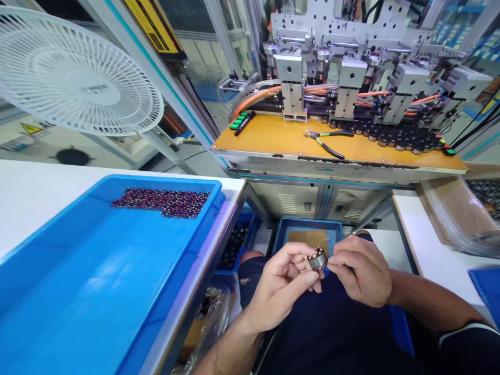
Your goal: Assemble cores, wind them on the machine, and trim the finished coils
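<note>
A small motor stator (318,260), a grey steel ring with copper windings, is held above my lap. My left hand (287,278) grips it between thumb and fingers. At the stator's right side, my right hand (361,268) is closed in a pinch, its fingertips at the rim. Whatever those fingertips hold is too small to make out. Below both hands a blue tray (308,223) with brown cardboard in it is partly hidden.
A large blue tray (117,271) on the left table holds rows of small wound parts (167,202). Ahead, an orange bench (269,138) carries pliers (330,143), a marker (245,124) and many dark parts (390,136) under a machine (292,86). A white fan (89,78) stands upper left.
</note>
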A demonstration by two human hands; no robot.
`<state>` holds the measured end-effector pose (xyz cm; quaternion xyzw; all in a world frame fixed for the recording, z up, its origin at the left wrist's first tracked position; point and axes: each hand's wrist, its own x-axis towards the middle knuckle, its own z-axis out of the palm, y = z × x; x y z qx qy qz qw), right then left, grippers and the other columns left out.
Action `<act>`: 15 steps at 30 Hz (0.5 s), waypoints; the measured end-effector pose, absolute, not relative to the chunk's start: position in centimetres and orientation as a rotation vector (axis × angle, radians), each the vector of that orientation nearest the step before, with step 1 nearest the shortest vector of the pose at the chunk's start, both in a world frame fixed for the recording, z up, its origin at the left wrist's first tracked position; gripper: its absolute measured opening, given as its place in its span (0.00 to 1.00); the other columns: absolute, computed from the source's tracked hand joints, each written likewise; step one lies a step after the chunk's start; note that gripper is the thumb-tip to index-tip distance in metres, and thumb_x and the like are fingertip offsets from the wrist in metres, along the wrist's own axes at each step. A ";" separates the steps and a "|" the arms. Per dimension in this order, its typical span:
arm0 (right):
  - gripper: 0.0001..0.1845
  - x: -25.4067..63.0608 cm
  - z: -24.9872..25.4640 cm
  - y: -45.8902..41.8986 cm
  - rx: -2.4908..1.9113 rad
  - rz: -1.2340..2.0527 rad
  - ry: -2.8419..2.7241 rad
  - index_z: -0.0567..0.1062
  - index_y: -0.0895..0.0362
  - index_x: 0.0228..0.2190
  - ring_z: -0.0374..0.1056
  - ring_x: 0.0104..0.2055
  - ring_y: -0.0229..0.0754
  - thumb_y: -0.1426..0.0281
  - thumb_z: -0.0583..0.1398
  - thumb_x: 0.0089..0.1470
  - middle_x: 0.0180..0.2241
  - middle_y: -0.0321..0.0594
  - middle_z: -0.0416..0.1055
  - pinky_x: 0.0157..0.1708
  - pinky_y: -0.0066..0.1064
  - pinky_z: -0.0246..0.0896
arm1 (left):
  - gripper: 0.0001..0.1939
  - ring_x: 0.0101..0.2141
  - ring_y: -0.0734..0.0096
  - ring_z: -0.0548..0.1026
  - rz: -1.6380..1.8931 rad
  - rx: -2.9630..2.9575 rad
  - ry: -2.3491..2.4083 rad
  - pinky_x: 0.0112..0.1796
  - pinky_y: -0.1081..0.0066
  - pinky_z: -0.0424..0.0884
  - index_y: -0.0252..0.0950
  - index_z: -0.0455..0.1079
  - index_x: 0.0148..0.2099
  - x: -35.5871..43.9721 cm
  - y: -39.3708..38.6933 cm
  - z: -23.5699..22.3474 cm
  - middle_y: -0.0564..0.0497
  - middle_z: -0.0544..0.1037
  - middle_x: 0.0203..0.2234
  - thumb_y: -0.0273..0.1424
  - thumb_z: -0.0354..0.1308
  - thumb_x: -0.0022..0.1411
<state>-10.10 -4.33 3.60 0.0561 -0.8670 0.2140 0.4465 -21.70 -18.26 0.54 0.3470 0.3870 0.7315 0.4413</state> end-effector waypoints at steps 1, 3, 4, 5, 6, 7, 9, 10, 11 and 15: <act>0.06 -10.1 3.7 -4.4 0.101 0.541 -2.146 0.72 0.57 0.32 0.67 0.26 0.35 0.78 0.56 0.58 0.26 0.37 0.71 0.28 0.26 0.67 | 0.11 0.28 0.75 0.78 1.845 0.865 0.953 0.30 0.76 0.72 0.40 0.70 0.46 -21.6 -18.2 0.6 0.52 0.76 0.34 0.26 0.61 0.61; 0.06 -10.2 3.7 -4.5 0.046 0.567 -2.145 0.72 0.57 0.32 0.68 0.27 0.35 0.78 0.57 0.58 0.26 0.38 0.72 0.28 0.26 0.67 | 0.09 0.32 0.74 0.79 1.908 0.868 0.925 0.34 0.73 0.75 0.39 0.72 0.40 -21.6 -18.1 0.7 0.51 0.76 0.42 0.24 0.65 0.57; 0.06 -10.2 3.8 -4.6 0.042 0.580 -2.144 0.72 0.57 0.32 0.68 0.27 0.35 0.78 0.57 0.58 0.26 0.38 0.72 0.28 0.25 0.67 | 0.08 0.34 0.72 0.79 1.940 0.863 0.895 0.38 0.70 0.76 0.38 0.71 0.37 -21.7 -18.0 0.7 0.51 0.76 0.44 0.25 0.66 0.55; 0.06 -10.2 3.8 -4.6 0.054 0.597 -2.143 0.72 0.57 0.31 0.68 0.27 0.35 0.78 0.57 0.57 0.26 0.38 0.71 0.28 0.25 0.67 | 0.08 0.36 0.70 0.79 1.966 0.844 0.858 0.41 0.67 0.76 0.38 0.70 0.34 -21.8 -17.9 0.7 0.52 0.77 0.43 0.27 0.67 0.54; 0.06 -10.2 3.8 -4.5 0.078 0.613 -2.138 0.72 0.57 0.31 0.68 0.27 0.35 0.78 0.57 0.58 0.26 0.38 0.71 0.28 0.25 0.67 | 0.10 0.39 0.67 0.79 1.988 0.812 0.814 0.44 0.64 0.75 0.38 0.69 0.32 -21.9 -17.8 0.7 0.53 0.77 0.40 0.30 0.68 0.54; 0.06 -10.2 3.8 -4.4 0.112 0.625 -2.136 0.72 0.57 0.32 0.69 0.27 0.35 0.78 0.56 0.58 0.26 0.38 0.71 0.28 0.25 0.67 | 0.11 0.41 0.65 0.79 2.004 0.768 0.772 0.46 0.63 0.74 0.38 0.68 0.32 -22.0 -17.6 0.7 0.53 0.78 0.37 0.33 0.69 0.53; 0.06 -10.2 3.8 -4.2 0.182 0.639 -2.130 0.71 0.57 0.32 0.69 0.27 0.36 0.77 0.56 0.59 0.26 0.38 0.71 0.28 0.26 0.68 | 0.14 0.45 0.61 0.78 1.978 0.691 0.735 0.46 0.63 0.73 0.39 0.69 0.35 -22.1 -17.3 0.6 0.52 0.78 0.37 0.40 0.68 0.53; 0.06 -10.1 3.7 -4.1 0.214 0.641 -2.131 0.71 0.57 0.33 0.69 0.28 0.36 0.76 0.55 0.60 0.26 0.38 0.71 0.28 0.27 0.68 | 0.17 0.44 0.61 0.78 1.922 0.671 0.742 0.44 0.65 0.73 0.38 0.70 0.38 -22.1 -17.2 0.6 0.49 0.78 0.37 0.44 0.67 0.53; 0.06 -10.1 3.7 -3.9 0.245 0.642 -2.133 0.71 0.57 0.33 0.68 0.28 0.36 0.76 0.55 0.60 0.26 0.38 0.71 0.28 0.27 0.68 | 0.21 0.41 0.63 0.78 1.837 0.673 0.752 0.41 0.67 0.73 0.36 0.71 0.40 -22.1 -17.0 0.6 0.47 0.77 0.37 0.47 0.65 0.54; 0.06 -9.9 3.8 -3.3 0.303 0.626 -2.163 0.71 0.59 0.33 0.67 0.27 0.36 0.76 0.55 0.61 0.27 0.39 0.70 0.28 0.28 0.67 | 0.20 0.26 0.73 0.73 1.568 0.771 0.790 0.31 0.73 0.67 0.32 0.68 0.40 -22.0 -17.1 0.5 0.50 0.75 0.24 0.46 0.60 0.60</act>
